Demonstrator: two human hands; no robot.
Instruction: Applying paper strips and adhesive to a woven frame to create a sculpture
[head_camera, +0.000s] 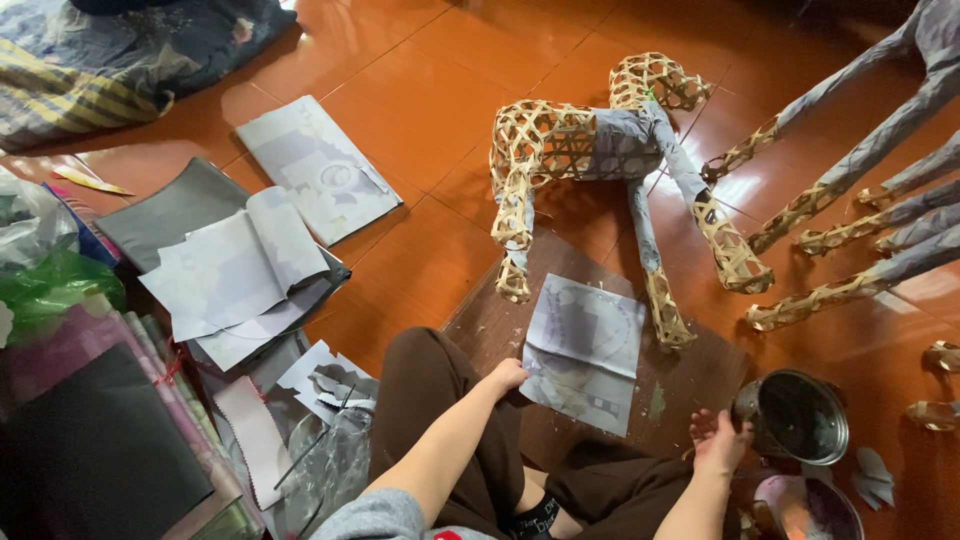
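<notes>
My left hand (507, 374) rests with curled fingers on the left edge of a grey printed paper sheet (585, 350), pressing it onto a dark wooden board (690, 380). Near a dark metal pot (795, 415), my right hand (718, 440) hovers with fingers spread, holding nothing that I can see. Just beyond the sheet stands a woven bamboo animal frame (560, 145), partly covered with grey paper, its legs touching the board.
More paper-covered bamboo legs (860, 200) reach in from the right. Open paper booklets (240, 265) and loose sheets (315, 165) lie left on the orange tiled floor (420, 90). Plastic bags (50, 285), coloured paper stacks and a blanket (110, 50) crowd the left side. A second bowl (805, 510) sits bottom right.
</notes>
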